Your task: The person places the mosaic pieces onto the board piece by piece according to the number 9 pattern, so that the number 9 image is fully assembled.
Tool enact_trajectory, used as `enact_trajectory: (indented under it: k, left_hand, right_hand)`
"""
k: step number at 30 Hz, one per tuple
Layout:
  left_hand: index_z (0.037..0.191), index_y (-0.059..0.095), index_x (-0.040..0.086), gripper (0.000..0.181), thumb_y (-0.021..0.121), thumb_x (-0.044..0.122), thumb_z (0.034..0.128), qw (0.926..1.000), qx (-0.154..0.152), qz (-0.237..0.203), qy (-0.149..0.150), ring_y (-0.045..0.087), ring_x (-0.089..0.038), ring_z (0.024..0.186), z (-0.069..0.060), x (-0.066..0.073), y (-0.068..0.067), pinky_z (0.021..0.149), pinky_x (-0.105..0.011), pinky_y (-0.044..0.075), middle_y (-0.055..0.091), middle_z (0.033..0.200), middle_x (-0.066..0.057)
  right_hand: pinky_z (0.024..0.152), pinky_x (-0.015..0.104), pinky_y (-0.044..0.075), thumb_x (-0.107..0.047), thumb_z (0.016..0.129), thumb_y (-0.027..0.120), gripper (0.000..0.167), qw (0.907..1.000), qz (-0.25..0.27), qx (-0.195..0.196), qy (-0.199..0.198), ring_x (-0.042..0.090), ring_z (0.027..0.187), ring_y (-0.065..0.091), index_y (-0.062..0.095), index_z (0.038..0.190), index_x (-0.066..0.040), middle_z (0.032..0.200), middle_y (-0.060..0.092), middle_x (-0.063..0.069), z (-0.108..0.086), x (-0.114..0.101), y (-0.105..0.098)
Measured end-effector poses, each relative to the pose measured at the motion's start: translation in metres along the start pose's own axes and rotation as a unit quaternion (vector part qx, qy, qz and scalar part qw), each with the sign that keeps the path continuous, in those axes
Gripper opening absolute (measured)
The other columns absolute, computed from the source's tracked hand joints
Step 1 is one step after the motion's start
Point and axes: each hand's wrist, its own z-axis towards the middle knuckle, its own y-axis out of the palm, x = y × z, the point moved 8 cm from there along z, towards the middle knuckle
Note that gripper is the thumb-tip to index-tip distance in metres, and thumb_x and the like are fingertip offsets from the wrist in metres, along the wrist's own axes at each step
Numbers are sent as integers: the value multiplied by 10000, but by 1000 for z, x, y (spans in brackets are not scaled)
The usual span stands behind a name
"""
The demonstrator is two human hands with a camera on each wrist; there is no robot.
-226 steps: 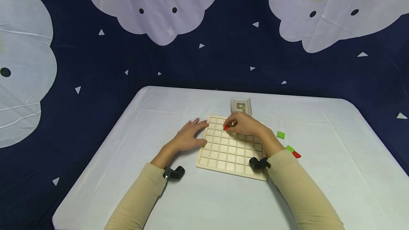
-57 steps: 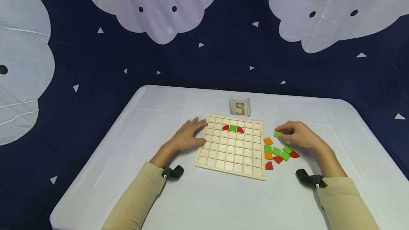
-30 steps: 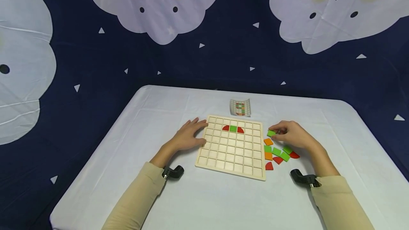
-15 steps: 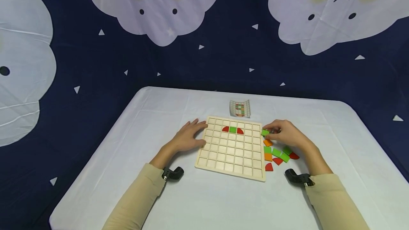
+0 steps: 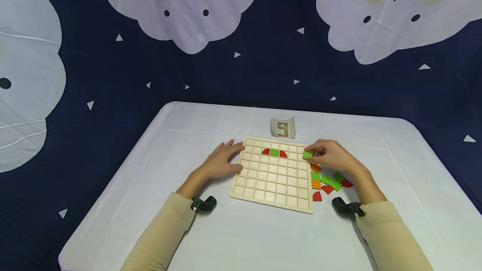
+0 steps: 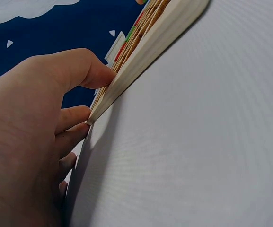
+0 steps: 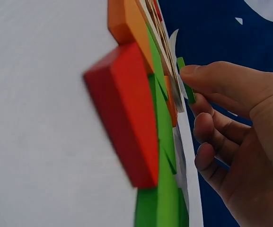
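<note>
A pale wooden grid board [image 5: 271, 175] lies on the table, with a red quarter piece [image 5: 266, 152], a green square [image 5: 274, 152] and another red quarter piece [image 5: 283, 154] in a row of its cells. My right hand [image 5: 333, 154] pinches a green square tile [image 5: 307, 154] at the board's right edge; in the right wrist view the tile [image 7: 187, 80] is held between thumb and fingertips of the hand [image 7: 245, 123]. My left hand [image 5: 220, 162] rests spread at the board's left edge, and the left wrist view shows thumb and fingers of the hand [image 6: 27, 123] touching the board's side [image 6: 141, 61].
Right of the board lie loose pieces: orange squares [image 5: 316, 184], several green squares [image 5: 336, 185] and red quarter pieces [image 5: 317, 196]. A small curled pattern card [image 5: 283, 128] stands behind the board on the white table [image 5: 226, 237]. A dark cloth with clouds hangs behind.
Earlier, my right hand placed a red piece on the board; since then it has moved to the right and come back left with a green square. The left hand has stayed at the board's edge.
</note>
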Motion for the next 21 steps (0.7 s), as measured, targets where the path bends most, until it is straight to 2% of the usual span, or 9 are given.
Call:
enact_trajectory:
  k: [21]
  left_hand:
    - [1443,458,206,696,633,434,809,10000,12,22,23,144,-161,1442,0,-1,1,1164,-335,50,344,1520,60]
  right_hand:
    - [559,311,471,-224,802,780,320,9996,153,-51,-220,214,753,522,726,1102,-126,883,627,-6,10,-28,7]
